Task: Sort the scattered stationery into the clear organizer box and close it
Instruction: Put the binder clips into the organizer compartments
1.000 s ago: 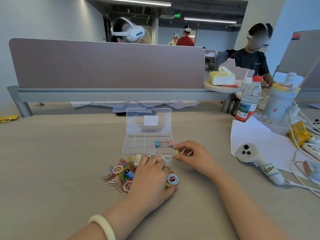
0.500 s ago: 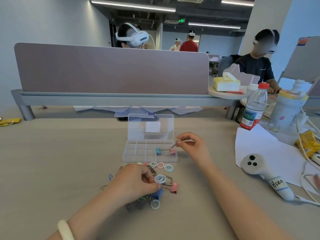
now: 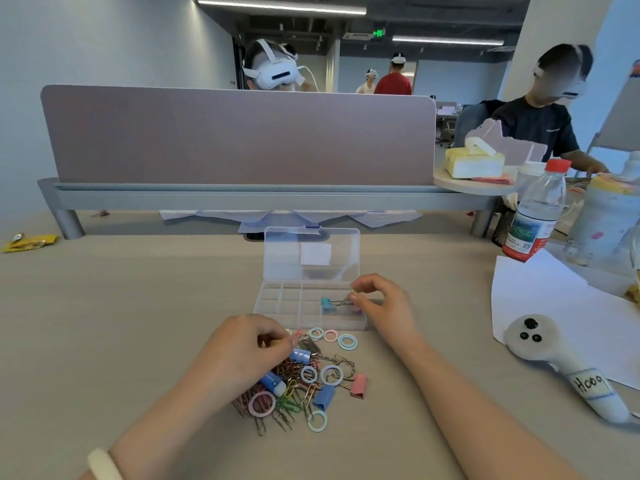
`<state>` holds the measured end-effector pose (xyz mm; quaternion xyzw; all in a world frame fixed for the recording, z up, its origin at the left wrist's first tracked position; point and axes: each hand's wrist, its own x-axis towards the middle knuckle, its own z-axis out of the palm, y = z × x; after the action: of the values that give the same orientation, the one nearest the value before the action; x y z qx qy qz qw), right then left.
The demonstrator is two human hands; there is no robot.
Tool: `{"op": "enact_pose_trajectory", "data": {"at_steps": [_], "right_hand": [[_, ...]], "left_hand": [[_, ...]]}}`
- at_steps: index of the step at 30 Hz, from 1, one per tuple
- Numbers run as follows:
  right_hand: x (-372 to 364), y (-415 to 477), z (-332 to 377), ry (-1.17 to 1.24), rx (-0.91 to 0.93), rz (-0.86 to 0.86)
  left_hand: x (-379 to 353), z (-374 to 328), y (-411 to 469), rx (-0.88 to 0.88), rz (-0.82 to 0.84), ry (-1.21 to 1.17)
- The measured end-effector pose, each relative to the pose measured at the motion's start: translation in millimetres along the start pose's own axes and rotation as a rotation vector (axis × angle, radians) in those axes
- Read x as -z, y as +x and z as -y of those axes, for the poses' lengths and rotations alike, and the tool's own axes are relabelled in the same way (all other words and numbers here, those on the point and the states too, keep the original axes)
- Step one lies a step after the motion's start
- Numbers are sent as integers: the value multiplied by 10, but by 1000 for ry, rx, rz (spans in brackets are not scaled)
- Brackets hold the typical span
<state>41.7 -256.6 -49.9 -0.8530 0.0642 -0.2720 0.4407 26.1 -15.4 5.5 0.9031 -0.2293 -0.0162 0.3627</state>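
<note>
Your clear plastic organizer box (image 3: 310,299) sits open mid-desk, bare tabletop around. Your right hand (image 3: 379,303) now pinches a clip's wire handle over its right compartment; your left hand (image 3: 242,351) has returned to pinching into the scattered coloured clips and rings (image 3: 304,382).

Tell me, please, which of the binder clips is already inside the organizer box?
The teal binder clip, by the right hand, lies in the organizer box; the pink and blue ones lie on the desk.

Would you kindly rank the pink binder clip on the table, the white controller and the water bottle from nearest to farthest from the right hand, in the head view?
From the right hand:
1. Pink binder clip, nearest, just below the hand at the pile's right edge.
2. White controller, farther to the right, on the paper.
3. Water bottle, farthest, at the back right.
</note>
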Motion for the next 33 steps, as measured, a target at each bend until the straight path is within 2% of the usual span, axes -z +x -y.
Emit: {"op": "enact_pose_trajectory", "data": {"at_steps": [3,8,13,23,28,33], "right_hand": [[7,-13,39,-73,53,4],[7,-11,56,-48,25,-22],[12,-23,63,-171,31,5],[7,-39,5,-311,31,26],[-20,-24,17,-327,87,4],[8,-29,24,-293,51,0]], "left_hand": [[15,-19,-5,-4,-33,-31],[31,-10,16,-21,-76,-82],[34,4,203,-71,-120,-91],[-176,50,1056,-162,-143,133],[-345,161,1202,-184,-113,207],[-435,205,1259,-224,-122,214]]}}
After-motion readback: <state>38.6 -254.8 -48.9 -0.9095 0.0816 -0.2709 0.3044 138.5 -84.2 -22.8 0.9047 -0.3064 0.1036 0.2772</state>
